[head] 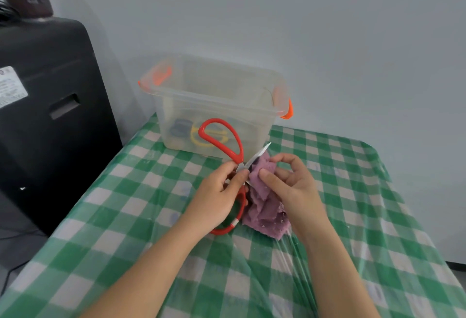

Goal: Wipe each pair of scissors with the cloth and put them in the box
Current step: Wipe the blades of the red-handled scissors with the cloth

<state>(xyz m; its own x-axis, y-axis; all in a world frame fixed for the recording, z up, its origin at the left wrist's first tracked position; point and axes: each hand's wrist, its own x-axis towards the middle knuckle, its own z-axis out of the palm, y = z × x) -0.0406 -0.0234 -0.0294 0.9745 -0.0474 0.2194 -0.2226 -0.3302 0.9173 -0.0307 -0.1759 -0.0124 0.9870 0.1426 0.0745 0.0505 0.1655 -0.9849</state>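
Left hand (222,191): forearm entering from the lower left, wrist raised over the table, thumb and fingers curled and pinching the red-handled scissors (228,151) near the pivot. Scissors: held above the table in front of the box, one red loop standing up, the other hanging below the palm, blade tip pointing up and right. Right hand (287,181): forearm entering from the lower right, thumb and forefinger pinching the purple cloth (262,206) against the blade, remaining fingers loosely curled. Cloth: bunched, its lower end draping onto the green checked tablecloth (353,191). Clear box (216,100): orange latches, lid off, at the table's far edge, with blue-handled and yellow-handled scissors inside.
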